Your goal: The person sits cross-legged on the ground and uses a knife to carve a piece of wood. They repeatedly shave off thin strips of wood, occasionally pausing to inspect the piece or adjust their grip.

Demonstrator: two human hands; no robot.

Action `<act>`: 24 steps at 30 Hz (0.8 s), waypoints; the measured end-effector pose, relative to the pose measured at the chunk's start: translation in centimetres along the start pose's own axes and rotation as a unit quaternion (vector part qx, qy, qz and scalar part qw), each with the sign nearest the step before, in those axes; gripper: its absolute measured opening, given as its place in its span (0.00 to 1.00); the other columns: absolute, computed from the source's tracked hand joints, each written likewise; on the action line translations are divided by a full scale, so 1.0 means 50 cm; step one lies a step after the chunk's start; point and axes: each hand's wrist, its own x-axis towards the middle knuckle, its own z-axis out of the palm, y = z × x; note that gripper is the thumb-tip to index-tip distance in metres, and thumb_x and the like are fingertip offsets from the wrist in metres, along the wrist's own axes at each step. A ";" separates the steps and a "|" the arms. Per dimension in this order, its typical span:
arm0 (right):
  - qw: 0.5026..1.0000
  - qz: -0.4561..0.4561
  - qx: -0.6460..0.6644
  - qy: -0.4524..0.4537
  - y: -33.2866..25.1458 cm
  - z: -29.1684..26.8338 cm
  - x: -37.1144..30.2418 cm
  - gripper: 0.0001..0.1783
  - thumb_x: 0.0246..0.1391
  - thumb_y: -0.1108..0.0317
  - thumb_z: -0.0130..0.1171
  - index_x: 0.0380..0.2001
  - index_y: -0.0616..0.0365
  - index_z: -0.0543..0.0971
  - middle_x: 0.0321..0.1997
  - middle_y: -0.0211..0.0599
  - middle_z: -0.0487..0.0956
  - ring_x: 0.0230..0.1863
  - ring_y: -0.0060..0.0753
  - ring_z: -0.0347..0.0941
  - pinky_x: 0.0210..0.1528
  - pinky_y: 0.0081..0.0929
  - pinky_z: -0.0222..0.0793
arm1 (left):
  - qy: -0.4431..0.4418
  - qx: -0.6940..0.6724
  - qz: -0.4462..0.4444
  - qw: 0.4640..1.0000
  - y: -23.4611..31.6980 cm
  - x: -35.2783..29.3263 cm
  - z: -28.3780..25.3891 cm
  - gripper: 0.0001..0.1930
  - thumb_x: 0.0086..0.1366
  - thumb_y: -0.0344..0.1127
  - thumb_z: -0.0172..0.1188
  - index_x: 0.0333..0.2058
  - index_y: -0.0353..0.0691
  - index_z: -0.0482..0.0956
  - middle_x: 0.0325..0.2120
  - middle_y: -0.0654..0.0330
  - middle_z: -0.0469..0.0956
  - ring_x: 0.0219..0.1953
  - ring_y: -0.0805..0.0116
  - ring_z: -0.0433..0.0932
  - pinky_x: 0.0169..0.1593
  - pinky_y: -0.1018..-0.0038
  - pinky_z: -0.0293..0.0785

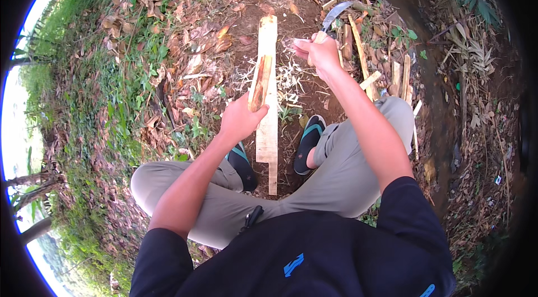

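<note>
My left hand is closed round the lower end of a short wooden stick, pale with a brown streak down its face. The stick tilts slightly to the right at its top and overlaps a long pale wooden board, which runs away from me between my feet and has a notch cut in its near end. To the right, apart from the wood, my right hand grips the handle of a sickle. The sickle's curved grey blade points up and away to the right. Its handle is mostly hidden by my fingers.
Pale shavings litter the brown soil right of the board. Several split sticks lie beyond my right knee. My sandalled feet flank the board's near part. A dark muddy channel runs along the right; leaves and green plants cover the left.
</note>
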 end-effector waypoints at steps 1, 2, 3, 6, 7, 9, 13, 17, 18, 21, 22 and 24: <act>0.999 0.015 -0.030 0.000 -0.009 0.003 -0.011 0.15 0.51 0.73 0.66 0.33 0.62 0.68 0.34 0.45 0.80 0.32 0.32 0.81 0.31 0.24 0.80 | 0.000 0.001 -0.004 1.000 0.003 -0.002 -0.004 0.21 0.57 0.50 0.61 0.45 0.44 0.78 0.17 0.55 0.79 0.25 0.55 0.82 0.37 0.61 0.76; 0.999 0.028 -0.039 -0.012 -0.009 0.006 -0.012 0.15 0.52 0.71 0.67 0.34 0.62 0.69 0.35 0.45 0.80 0.33 0.32 0.81 0.33 0.25 0.81 | 0.000 0.001 -0.008 1.000 0.005 -0.003 -0.006 0.21 0.57 0.50 0.61 0.45 0.45 0.78 0.17 0.55 0.79 0.25 0.55 0.82 0.37 0.61 0.76; 0.998 0.041 -0.047 -0.023 -0.010 0.009 -0.013 0.15 0.52 0.69 0.67 0.34 0.62 0.70 0.35 0.44 0.80 0.34 0.32 0.81 0.34 0.25 0.81 | -0.005 0.004 -0.015 1.000 0.005 -0.004 -0.008 0.22 0.57 0.51 0.61 0.46 0.45 0.78 0.18 0.54 0.79 0.26 0.55 0.82 0.37 0.60 0.76; 0.995 0.054 -0.052 -0.070 -0.014 0.021 -0.023 0.16 0.53 0.64 0.67 0.34 0.62 0.72 0.37 0.41 0.80 0.38 0.32 0.80 0.40 0.26 0.81 | -0.013 0.026 -0.015 0.999 0.008 -0.003 -0.009 0.23 0.57 0.51 0.61 0.46 0.44 0.77 0.22 0.51 0.80 0.29 0.53 0.82 0.39 0.59 0.76; 0.992 0.060 -0.047 -0.103 -0.021 0.028 -0.032 0.16 0.53 0.65 0.68 0.33 0.62 0.72 0.37 0.41 0.79 0.39 0.32 0.80 0.41 0.26 0.81 | -0.011 0.043 -0.005 0.999 0.007 -0.005 -0.009 0.23 0.57 0.51 0.61 0.46 0.43 0.77 0.23 0.50 0.81 0.30 0.52 0.82 0.39 0.58 0.76; 0.982 0.081 -0.031 -0.166 -0.022 0.038 -0.041 0.15 0.52 0.68 0.67 0.30 0.57 0.69 0.39 0.40 0.79 0.42 0.33 0.79 0.46 0.29 0.80 | -0.009 0.071 0.008 0.997 -0.005 -0.005 -0.004 0.24 0.57 0.52 0.61 0.47 0.43 0.76 0.26 0.48 0.81 0.32 0.50 0.82 0.40 0.57 0.76; 0.973 0.020 -0.010 -0.232 0.003 0.024 -0.031 0.15 0.52 0.74 0.66 0.28 0.53 0.66 0.37 0.34 0.78 0.41 0.30 0.78 0.42 0.28 0.78 | -0.048 0.063 0.017 0.997 -0.009 -0.004 -0.001 0.26 0.57 0.53 0.60 0.48 0.41 0.76 0.30 0.47 0.81 0.37 0.47 0.81 0.43 0.57 0.75; 0.968 0.006 -0.023 -0.250 -0.018 0.024 -0.034 0.16 0.51 0.77 0.65 0.28 0.50 0.66 0.34 0.30 0.76 0.39 0.26 0.77 0.37 0.25 0.74 | -0.125 -0.026 0.037 0.991 -0.009 -0.001 -0.008 0.30 0.58 0.55 0.62 0.54 0.43 0.73 0.37 0.50 0.81 0.42 0.54 0.81 0.48 0.62 0.73; 0.969 0.003 -0.020 -0.248 -0.023 0.023 -0.035 0.16 0.51 0.77 0.65 0.28 0.50 0.66 0.34 0.29 0.76 0.38 0.25 0.77 0.36 0.24 0.73 | -0.126 -0.021 0.043 0.991 -0.008 -0.001 -0.007 0.32 0.58 0.57 0.61 0.55 0.42 0.71 0.40 0.48 0.80 0.45 0.51 0.79 0.50 0.61 0.72; 0.974 0.021 -0.017 -0.223 -0.038 0.034 -0.050 0.17 0.50 0.76 0.66 0.29 0.50 0.66 0.32 0.29 0.75 0.36 0.24 0.76 0.35 0.23 0.72 | -0.123 -0.009 0.062 0.990 0.001 -0.009 -0.017 0.39 0.58 0.61 0.60 0.60 0.39 0.63 0.48 0.42 0.75 0.52 0.45 0.75 0.55 0.59 0.68; 0.976 0.016 -0.018 -0.219 -0.038 0.033 -0.051 0.17 0.50 0.76 0.66 0.29 0.50 0.66 0.32 0.28 0.75 0.35 0.24 0.76 0.35 0.23 0.72 | -0.119 -0.007 0.073 0.990 0.000 -0.009 -0.017 0.41 0.59 0.61 0.59 0.61 0.37 0.61 0.51 0.41 0.72 0.54 0.45 0.73 0.57 0.59 0.67; 0.977 0.007 -0.021 -0.210 -0.035 0.032 -0.052 0.16 0.50 0.75 0.67 0.29 0.51 0.66 0.30 0.28 0.75 0.34 0.24 0.76 0.35 0.24 0.72 | -0.097 -0.027 0.099 0.990 -0.008 -0.003 -0.013 0.44 0.59 0.62 0.59 0.62 0.34 0.58 0.55 0.39 0.68 0.58 0.45 0.69 0.59 0.60 0.65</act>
